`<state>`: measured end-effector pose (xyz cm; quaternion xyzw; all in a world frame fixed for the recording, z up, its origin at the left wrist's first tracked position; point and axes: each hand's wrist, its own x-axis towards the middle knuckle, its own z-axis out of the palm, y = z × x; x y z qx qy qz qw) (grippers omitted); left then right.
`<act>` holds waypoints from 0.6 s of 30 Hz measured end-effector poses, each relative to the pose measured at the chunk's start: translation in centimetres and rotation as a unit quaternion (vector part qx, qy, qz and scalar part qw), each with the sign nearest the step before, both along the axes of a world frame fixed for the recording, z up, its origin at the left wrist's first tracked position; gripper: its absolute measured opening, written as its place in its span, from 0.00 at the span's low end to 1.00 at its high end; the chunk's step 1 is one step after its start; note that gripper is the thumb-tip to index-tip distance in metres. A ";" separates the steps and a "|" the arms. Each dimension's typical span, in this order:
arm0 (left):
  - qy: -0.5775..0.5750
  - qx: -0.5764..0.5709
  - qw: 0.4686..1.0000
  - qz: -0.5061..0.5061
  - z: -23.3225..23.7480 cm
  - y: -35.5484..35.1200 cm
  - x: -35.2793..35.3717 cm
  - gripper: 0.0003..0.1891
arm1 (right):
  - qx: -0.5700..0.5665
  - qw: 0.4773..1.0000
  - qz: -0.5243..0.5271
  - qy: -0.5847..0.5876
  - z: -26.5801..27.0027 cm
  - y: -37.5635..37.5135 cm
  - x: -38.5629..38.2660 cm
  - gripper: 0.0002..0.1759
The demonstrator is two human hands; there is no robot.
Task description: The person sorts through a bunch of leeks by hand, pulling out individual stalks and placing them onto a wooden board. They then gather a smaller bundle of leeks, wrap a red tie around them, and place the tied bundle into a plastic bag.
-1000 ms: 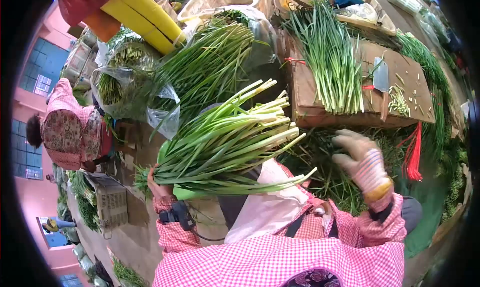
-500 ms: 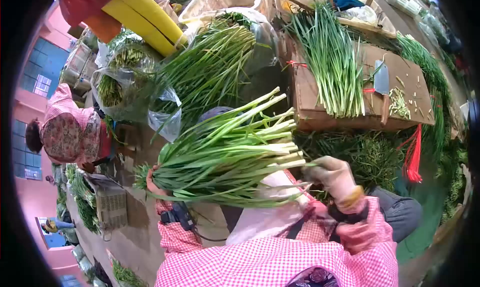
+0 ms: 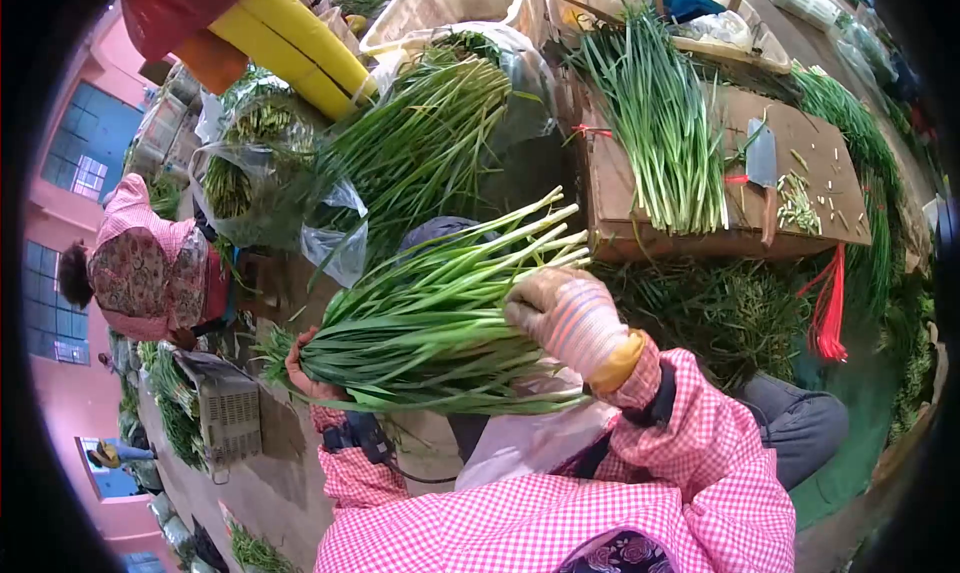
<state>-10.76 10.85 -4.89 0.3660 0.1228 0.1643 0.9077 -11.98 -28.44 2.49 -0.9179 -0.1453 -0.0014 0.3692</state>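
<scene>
A large bunch of garlic chives [image 3: 440, 323] lies across my lap, leaf ends to the left and pale stems to the right. My left hand [image 3: 312, 368] is closed around its leafy end, its palm side hidden behind the leaves. In a striped work glove, my right hand [image 3: 570, 318] has its fingers pinched on stalks near the stem ends; the fingertips are partly hidden. Beyond it, a trimmed bundle of chives [image 3: 670, 143] rests on a cardboard box [image 3: 620, 208]. A cleaver [image 3: 763, 163] lies there beside cut stem ends [image 3: 797, 208].
Red ties [image 3: 828, 318] hang from the box's front edge. Loose leaf scraps [image 3: 740, 323] cover the floor below. Another heap of chives [image 3: 420, 123] sits in plastic ahead, near a white crate [image 3: 450, 3]. A person in a pink top [image 3: 135, 263] sits at the left, near another crate [image 3: 228, 418].
My right hand has moved left and up from beyond the stem ends onto the stalks. My left hand keeps its hold on the leafy end.
</scene>
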 end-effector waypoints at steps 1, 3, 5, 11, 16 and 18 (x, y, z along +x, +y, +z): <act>0.000 0.029 0.999 0.029 0.1 -0.4 -0.3 0.11 | 0.079 0.995 -0.005 -0.055 0.0 0.2 -1.1 0.07; 0.020 -0.035 0.999 0.013 -0.3 0.6 -0.3 0.10 | 0.209 0.966 0.027 -0.152 0.3 -0.1 -3.0 0.07; 0.045 0.092 0.989 0.104 -0.6 -0.3 -0.3 0.10 | 0.454 0.890 -0.049 0.013 2.4 -0.9 -5.4 0.06; -0.064 0.043 0.997 -0.024 -0.9 0.1 -0.3 0.09 | 0.245 0.949 -0.073 0.186 1.8 -12.2 -7.5 0.13; -0.072 0.006 0.997 -0.023 -0.7 -0.6 -0.3 0.08 | -0.021 0.994 -0.025 -0.103 1.7 -7.2 -3.0 0.18; -0.088 -0.061 0.993 -0.058 1.3 -2.3 -0.7 0.10 | -0.131 0.988 -0.075 -0.013 1.0 -2.6 -1.1 0.22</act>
